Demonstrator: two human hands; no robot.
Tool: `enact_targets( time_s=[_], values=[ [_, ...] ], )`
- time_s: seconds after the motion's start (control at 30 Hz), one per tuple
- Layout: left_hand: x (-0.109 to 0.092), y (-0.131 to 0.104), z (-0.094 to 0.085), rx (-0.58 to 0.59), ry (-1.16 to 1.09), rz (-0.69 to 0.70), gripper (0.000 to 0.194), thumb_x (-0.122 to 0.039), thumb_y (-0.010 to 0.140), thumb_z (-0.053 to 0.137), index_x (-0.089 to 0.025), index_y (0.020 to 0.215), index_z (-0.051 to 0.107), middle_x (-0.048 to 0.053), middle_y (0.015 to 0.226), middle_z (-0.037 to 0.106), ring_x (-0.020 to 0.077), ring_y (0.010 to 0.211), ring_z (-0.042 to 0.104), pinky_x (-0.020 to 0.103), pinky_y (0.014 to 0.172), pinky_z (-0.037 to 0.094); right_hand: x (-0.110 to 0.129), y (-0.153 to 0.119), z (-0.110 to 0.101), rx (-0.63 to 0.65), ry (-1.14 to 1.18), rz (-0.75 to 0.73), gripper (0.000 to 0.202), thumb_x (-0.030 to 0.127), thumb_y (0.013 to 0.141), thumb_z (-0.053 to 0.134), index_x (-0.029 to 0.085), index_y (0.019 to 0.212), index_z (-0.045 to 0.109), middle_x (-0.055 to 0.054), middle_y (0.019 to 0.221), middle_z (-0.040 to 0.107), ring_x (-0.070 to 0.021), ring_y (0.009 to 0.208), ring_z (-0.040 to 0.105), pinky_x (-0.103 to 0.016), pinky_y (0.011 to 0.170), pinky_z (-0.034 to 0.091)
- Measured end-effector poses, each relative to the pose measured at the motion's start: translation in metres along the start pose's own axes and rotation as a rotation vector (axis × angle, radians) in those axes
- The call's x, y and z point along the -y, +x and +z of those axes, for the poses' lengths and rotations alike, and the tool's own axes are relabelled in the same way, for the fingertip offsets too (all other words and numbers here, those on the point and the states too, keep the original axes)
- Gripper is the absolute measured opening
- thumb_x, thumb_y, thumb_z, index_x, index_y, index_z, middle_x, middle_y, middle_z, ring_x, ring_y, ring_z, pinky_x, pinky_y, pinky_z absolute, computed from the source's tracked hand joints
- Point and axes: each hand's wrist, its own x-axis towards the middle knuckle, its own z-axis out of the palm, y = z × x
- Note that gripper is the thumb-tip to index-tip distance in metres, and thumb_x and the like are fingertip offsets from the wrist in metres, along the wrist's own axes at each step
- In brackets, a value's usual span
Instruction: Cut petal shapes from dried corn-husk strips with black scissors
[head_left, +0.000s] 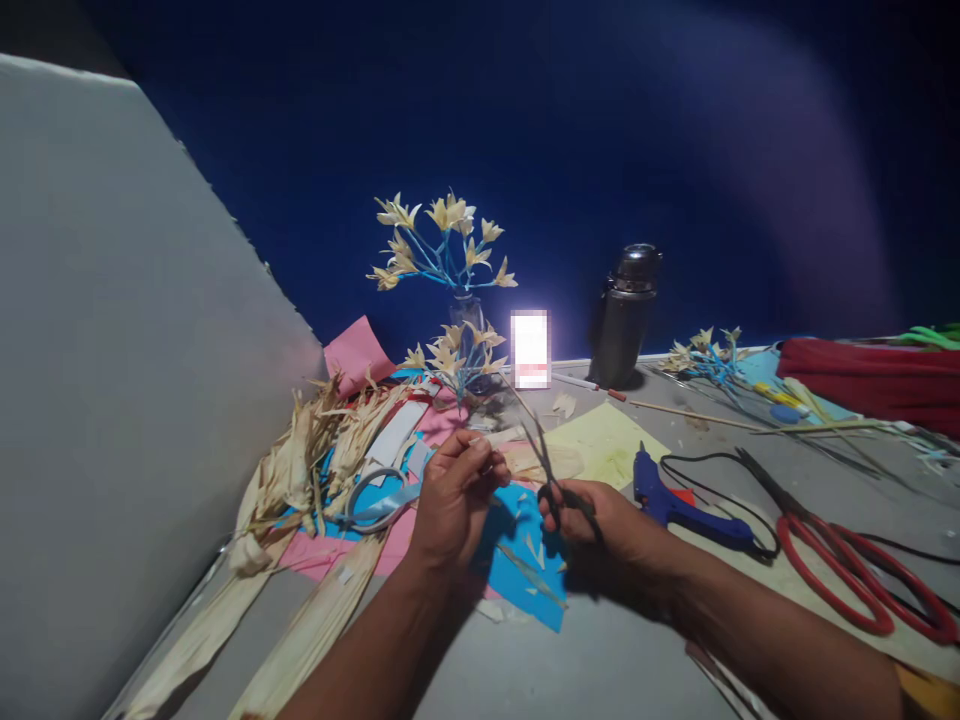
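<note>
My left hand (461, 495) is closed in a pinch at the centre, with a small pale piece, probably husk, between thumb and fingers. To its right, my right hand (589, 515) grips small black scissors (546, 470), whose blades point up and away. Blue paper (525, 560) with thin scraps on it lies below and between both hands. Just beyond them stand pale flowers (450, 355) on blue stems, and more flowers (442, 240) rise from a glass bottle (466, 312).
Dried husks (300, 470) and a tape roll (377, 500) lie left. A blue glue gun (690, 515), red-handled scissors (847, 560) and its cord lie right. A dark flask (626, 320) and a bright blurred rectangle (530, 348) stand behind. A white panel (135, 300) borders the left.
</note>
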Motion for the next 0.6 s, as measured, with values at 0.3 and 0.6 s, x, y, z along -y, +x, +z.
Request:
enact_targets(
  time_s=[0.3, 0.6],
  values=[
    [0.009, -0.005, 0.006, -0.018, 0.092, -0.079, 0.026, -0.028, 0.066, 0.083, -0.016, 0.073, 0.061, 0.004, 0.072, 0.071, 0.0169, 0.071, 0.069, 0.029, 0.073, 0.055, 0.004, -0.008, 0.008, -0.008, -0.082, -0.009, 0.049, 0.059, 0.067, 0.081, 0.017, 0.082, 0.060, 0.003, 0.071, 0.046, -0.0097, 0.059, 0.040, -0.020, 0.049, 0.035],
    [0.013, -0.005, 0.007, 0.029, 0.066, -0.088, 0.023, -0.023, 0.066, 0.082, -0.015, 0.074, 0.062, 0.005, 0.075, 0.072, 0.0170, 0.074, 0.070, 0.031, 0.079, 0.056, -0.012, -0.002, 0.004, 0.041, -0.011, -0.072, 0.046, 0.055, 0.075, 0.077, 0.017, 0.066, 0.051, 0.006, 0.054, 0.040, -0.0071, 0.046, 0.034, -0.023, 0.046, 0.030]
  ],
)
